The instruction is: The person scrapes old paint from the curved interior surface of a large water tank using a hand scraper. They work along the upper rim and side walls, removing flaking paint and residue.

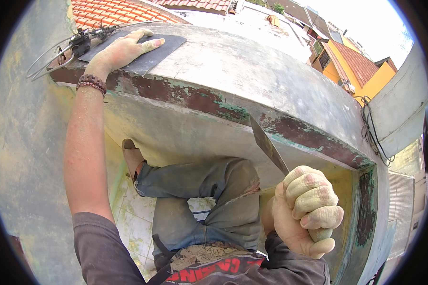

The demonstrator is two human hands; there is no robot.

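A scraper (pixel 267 145) with a thin dark metal blade is gripped in my right hand (pixel 309 209), its handle mostly hidden by my wrapped fingers. The blade's tip meets the ledge's front edge (pixel 176 96), where dark brown paint is flaking and green patches show. My left hand (pixel 123 50) lies on a dark grey flat sheet (pixel 159 53) on top of the ledge, fingers stretched out and holding nothing. Pale dust coats both hands.
A black clamp-like fitting with cables (pixel 81 42) sits by the left wall. Black cable loops (pixel 372 128) hang at the right end. Beyond the pale ledge top (pixel 252 61) are tiled roofs (pixel 121 13). My legs (pixel 199 190) are below, over a tiled floor (pixel 133 213).
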